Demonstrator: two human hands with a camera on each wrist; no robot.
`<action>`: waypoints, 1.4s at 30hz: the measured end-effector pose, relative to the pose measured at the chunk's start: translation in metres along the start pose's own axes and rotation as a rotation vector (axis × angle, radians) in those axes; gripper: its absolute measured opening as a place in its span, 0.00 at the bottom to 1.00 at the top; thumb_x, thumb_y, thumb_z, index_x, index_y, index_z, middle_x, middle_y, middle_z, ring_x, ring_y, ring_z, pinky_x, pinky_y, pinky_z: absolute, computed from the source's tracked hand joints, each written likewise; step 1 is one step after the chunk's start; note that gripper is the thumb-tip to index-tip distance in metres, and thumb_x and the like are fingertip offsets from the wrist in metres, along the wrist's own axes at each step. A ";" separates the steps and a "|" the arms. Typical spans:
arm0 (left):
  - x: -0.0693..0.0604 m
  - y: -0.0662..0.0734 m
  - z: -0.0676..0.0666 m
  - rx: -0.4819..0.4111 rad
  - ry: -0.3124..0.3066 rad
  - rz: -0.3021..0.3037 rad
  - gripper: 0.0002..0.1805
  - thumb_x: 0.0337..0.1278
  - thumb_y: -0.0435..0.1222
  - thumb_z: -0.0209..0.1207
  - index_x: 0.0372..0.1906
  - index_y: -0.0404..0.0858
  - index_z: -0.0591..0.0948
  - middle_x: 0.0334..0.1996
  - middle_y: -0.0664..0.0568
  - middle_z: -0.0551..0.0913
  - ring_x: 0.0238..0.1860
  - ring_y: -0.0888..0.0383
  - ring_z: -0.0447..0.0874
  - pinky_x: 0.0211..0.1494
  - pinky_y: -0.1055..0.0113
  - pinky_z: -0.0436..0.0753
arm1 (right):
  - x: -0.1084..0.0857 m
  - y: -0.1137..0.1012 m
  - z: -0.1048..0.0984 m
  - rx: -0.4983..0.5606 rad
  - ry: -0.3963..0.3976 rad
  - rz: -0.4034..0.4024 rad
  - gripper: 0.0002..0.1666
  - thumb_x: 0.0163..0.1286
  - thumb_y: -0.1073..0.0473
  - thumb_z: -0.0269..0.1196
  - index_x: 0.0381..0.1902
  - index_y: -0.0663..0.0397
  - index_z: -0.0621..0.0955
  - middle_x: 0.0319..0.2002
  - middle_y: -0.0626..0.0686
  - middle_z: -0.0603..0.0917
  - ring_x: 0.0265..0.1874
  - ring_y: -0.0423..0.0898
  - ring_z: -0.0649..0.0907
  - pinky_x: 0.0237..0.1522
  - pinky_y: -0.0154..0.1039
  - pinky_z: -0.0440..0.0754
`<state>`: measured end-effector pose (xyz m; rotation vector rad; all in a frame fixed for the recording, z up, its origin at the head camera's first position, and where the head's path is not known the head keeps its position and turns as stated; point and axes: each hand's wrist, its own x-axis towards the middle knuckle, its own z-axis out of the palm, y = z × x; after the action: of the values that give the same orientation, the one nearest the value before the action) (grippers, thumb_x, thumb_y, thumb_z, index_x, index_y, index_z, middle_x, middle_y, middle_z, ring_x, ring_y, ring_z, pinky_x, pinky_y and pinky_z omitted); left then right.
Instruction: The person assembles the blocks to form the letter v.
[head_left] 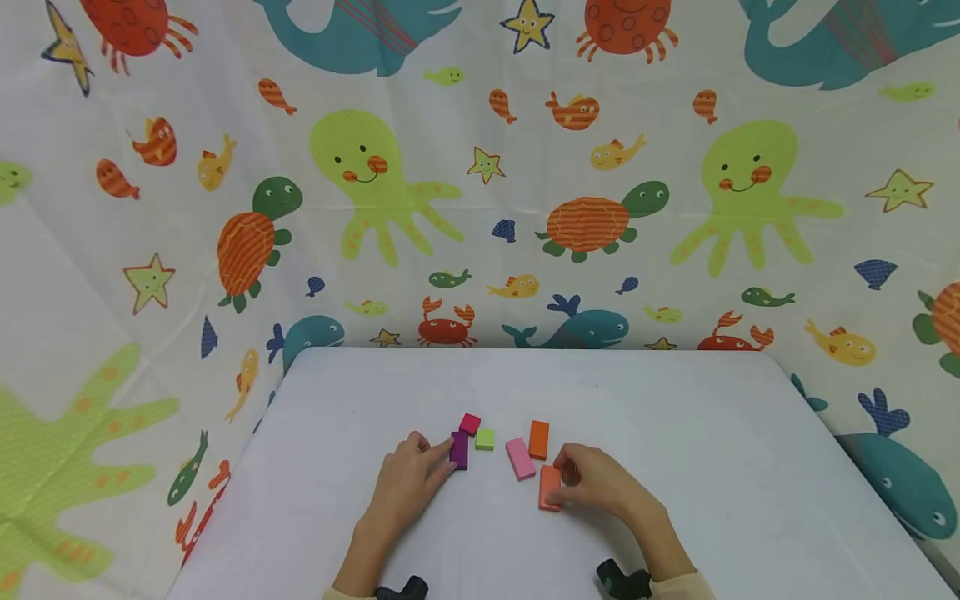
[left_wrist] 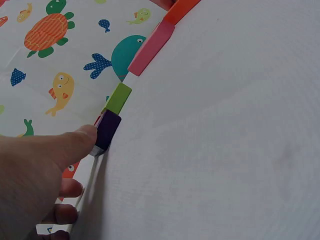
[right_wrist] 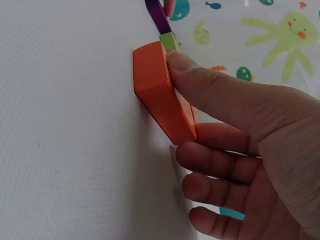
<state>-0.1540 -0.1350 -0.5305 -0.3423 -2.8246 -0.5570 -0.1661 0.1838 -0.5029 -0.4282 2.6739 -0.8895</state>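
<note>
My left hand [head_left: 408, 475] is at a purple block [head_left: 459, 451], thumb and index finger at its left side; the left wrist view shows the thumb against the purple block [left_wrist: 106, 131], the index finger hidden. With thumb and index finger, my right hand [head_left: 600, 479] pinches an orange block [head_left: 549, 488]; this orange block [right_wrist: 160, 87] looks tilted in the right wrist view. Just behind the purple block lie a red block [head_left: 470, 423] and a lime green block [head_left: 485, 439]. A pink block [head_left: 520, 459] and another orange block [head_left: 538, 440] lie beyond the right hand's block.
The blocks lie on a white table [head_left: 300, 500]. Behind the table's far edge hangs a white curtain [head_left: 420, 292] printed with sea animals, which also runs along both sides. Black wrist devices [head_left: 626, 581] show near the front edge.
</note>
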 end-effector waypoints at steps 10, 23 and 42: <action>0.000 0.019 0.006 0.006 0.014 -0.041 0.22 0.58 0.50 0.68 0.58 0.54 0.85 0.33 0.54 0.74 0.30 0.62 0.64 0.33 0.69 0.64 | 0.003 0.014 -0.013 -0.015 -0.055 -0.027 0.27 0.50 0.42 0.78 0.41 0.47 0.79 0.28 0.43 0.77 0.30 0.41 0.75 0.33 0.33 0.74; 0.007 0.021 0.015 0.018 -0.003 -0.073 0.22 0.59 0.51 0.66 0.59 0.55 0.84 0.33 0.55 0.73 0.31 0.62 0.64 0.33 0.69 0.63 | 0.010 0.018 -0.013 -0.014 -0.102 -0.041 0.28 0.49 0.42 0.79 0.38 0.47 0.78 0.27 0.44 0.77 0.30 0.41 0.75 0.31 0.34 0.73; 0.005 0.026 0.015 0.024 -0.003 -0.080 0.22 0.59 0.51 0.66 0.59 0.54 0.84 0.34 0.55 0.73 0.31 0.62 0.65 0.34 0.68 0.63 | 0.008 0.014 -0.009 -0.022 -0.157 -0.026 0.28 0.48 0.37 0.78 0.35 0.44 0.76 0.25 0.43 0.77 0.28 0.40 0.75 0.29 0.35 0.72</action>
<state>-0.1543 -0.1049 -0.5335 -0.2262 -2.8553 -0.5392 -0.1787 0.1964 -0.5063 -0.5169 2.5425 -0.7988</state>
